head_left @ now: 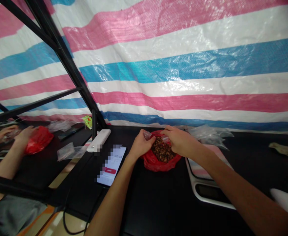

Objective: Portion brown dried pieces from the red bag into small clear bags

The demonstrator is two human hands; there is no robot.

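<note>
A: Entries, largest first?
B: Scale, white-framed, four o'clock of the red bag. Red bag, open, between the hands: probably soft, slippery; lift by gathered rim. Left hand, ten o'clock: fingers closed on clear plastic. Right hand, two o'clock: grip cannot be told.
A: Smallest?
B: Brown pieces, inside; loose, likely spill-prone.

So the left hand is pinching a bit of clear plastic at the rim of an open red plastic bag of small brown pieces, and the right hand has its fingers over the top. Phone showing 09:48 and a white power strip sit off to the left, and the right forearm's over a digital scale. Past the black metal frame, a co-worker's hand is right by another red bag, striped tarp behind.
</note>
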